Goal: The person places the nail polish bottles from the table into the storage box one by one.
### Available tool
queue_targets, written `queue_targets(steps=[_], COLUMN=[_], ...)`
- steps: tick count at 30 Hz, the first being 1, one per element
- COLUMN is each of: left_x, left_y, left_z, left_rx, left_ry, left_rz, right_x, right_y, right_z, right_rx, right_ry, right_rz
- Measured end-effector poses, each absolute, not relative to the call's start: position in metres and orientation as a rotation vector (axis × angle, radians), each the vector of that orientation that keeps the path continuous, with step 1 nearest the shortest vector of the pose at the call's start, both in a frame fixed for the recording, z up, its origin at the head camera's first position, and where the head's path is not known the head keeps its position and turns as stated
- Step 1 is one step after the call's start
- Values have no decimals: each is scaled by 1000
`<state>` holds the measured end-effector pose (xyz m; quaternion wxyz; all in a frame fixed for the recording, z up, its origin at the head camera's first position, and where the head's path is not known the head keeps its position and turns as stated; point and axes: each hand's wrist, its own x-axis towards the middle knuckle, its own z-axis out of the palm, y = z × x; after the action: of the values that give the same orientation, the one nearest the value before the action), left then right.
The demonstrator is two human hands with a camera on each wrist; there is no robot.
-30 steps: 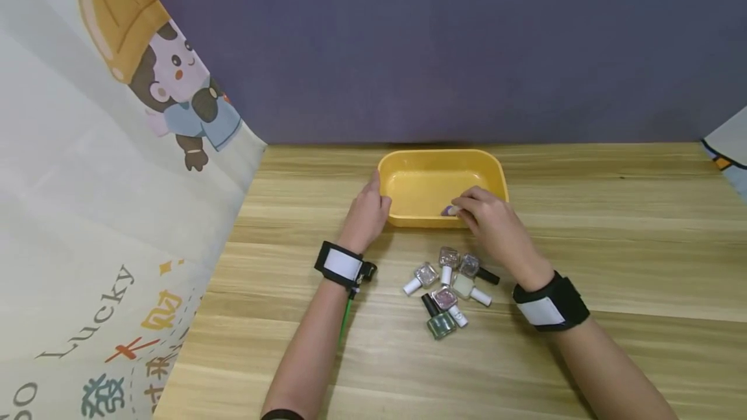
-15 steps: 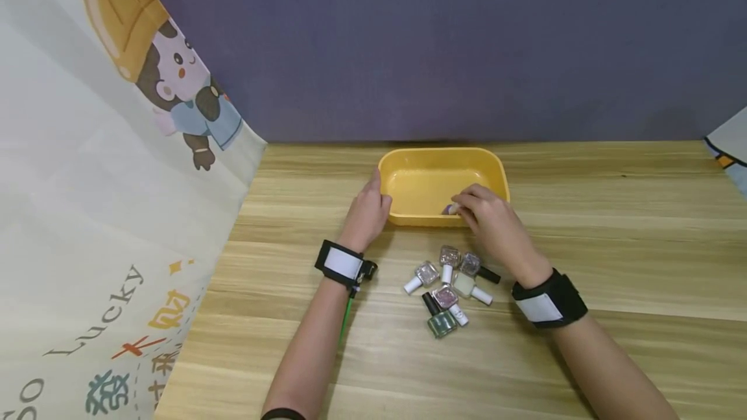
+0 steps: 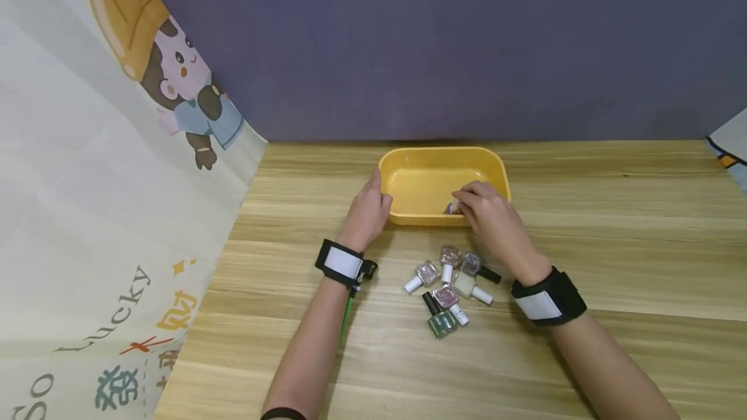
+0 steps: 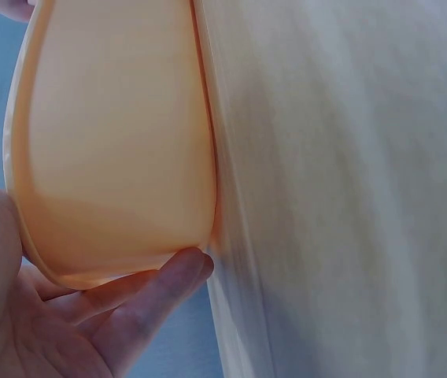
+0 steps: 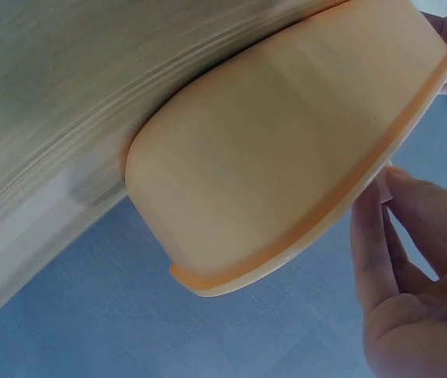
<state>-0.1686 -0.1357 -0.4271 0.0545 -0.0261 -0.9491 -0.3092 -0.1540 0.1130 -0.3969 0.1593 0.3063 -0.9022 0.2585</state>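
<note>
Wooden table (image 3: pixel 618 245); printed sheet (image 3: pixel 76 167); backdrop (image 3: pixel 432 44), perhaps cloth.

From above, the tray (image 3: pixel 417 190) is open to a reach over its left and middle floor, but the left hand (image 3: pixel 366 212) bars its left end and the right hand (image 3: pixel 493 219), pinching a bottle (image 3: pixel 450 209), covers the near right corner. The heap of bottles (image 3: pixel 446 295) blocks a low approach from the front (only a narrow strip divides it from the tray), and the panel (image 3: pixel 438 50) closes off the back; the table (image 3: pixel 630 232) offers wide passage on the far right.
</note>
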Motion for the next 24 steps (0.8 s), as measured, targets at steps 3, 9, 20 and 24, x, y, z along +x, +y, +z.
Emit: queue_targets(steps=[3,9,20,24], left_x=[-169,-169,-168,-168], left_y=[-136,-137,-139,-139], left_z=[-427,-428,-428,-427], left_rx=[-84,-92,-79,-82], left_ry=[-2884,-2880,-2885,-2883], left_rz=[-934,-928,-948,-935], right_x=[-153,-153,-154,-154], right_y=[113,110,106,105], right_z=[-396,-396,-398,-397], right_rx=[869,879,926,935], right_ry=[-2574,-2575,-2554,-2536], right_rz=[733,750,730,723])
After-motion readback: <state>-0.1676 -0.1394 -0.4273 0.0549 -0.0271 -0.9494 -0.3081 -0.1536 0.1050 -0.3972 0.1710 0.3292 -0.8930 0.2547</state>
